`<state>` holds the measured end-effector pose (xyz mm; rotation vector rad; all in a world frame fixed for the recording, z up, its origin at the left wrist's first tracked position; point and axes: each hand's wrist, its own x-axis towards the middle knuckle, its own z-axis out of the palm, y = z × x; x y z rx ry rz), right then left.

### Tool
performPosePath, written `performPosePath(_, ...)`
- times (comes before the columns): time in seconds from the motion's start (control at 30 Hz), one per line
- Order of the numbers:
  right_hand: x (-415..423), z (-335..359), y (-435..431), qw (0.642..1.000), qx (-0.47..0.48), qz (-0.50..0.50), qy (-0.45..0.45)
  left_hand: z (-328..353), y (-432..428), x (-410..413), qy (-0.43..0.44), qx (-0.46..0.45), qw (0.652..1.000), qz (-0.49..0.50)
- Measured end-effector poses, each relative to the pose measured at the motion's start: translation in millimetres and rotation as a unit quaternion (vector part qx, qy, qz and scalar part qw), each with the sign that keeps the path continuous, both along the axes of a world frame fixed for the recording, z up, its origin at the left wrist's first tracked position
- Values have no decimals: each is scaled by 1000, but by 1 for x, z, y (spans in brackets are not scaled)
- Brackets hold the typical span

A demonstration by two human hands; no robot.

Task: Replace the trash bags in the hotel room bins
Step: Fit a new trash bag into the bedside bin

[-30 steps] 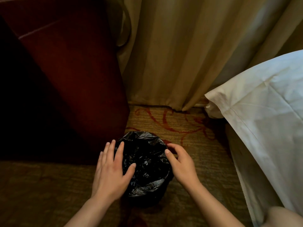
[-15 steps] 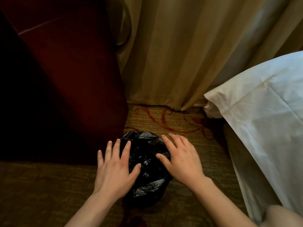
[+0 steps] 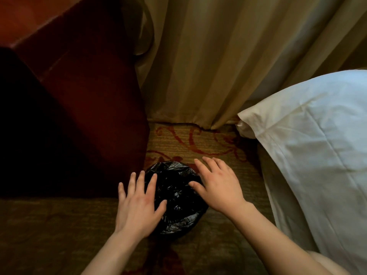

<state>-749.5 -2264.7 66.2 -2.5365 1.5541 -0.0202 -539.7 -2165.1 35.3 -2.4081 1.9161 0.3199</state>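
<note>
Down on the patterned carpet (image 3: 198, 141), in the only view given, the one from the head, a small bin stands lined with a black trash bag (image 3: 176, 195), and everything else can be placed from it. The bin's own wall is hidden under the crinkled plastic, so only the bag shows. Just to its left rises a dark red wooden cabinet (image 3: 95, 108); beyond it hangs a beige curtain (image 3: 208, 62) reaching the floor; well off to its right lies white bedding (image 3: 317, 145).

Both hands are at the bin's mouth. The left hand (image 3: 137, 207) rests on the near left rim, fingers spread and flat, thumb lying across the plastic. The right hand (image 3: 218, 185) sits on the far right rim, fingers also spread, thumb pointing inward over the bag. Neither hand pinches or grips anything; they look to be pressing or smoothing the plastic over the edge.

My guess is that the liner is being settled in place, late in this bin's turn. The risk from here is the thin plastic slipping back inside the rim if it is let go before it is folded well over, or tearing if pushed hard against the edge. The bin is light and close to the cabinet, so an uneven push could tip it or knock it sideways.
</note>
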Motion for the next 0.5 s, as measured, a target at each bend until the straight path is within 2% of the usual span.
performPosePath(0.13, -7, 79, 8, 999, 23, -21, -1, 77, 10, -8, 7, 54, 998, -26)
performPosePath(0.3, -32, 211, 29, 997, 58, -53, -12, 219, 15, -33, 30, 93, 995, -36)
performPosePath(0.5, -79, 380, 48, 992, 75, -98, -28, 393, 14, -69, 29, 69, 995, -72)
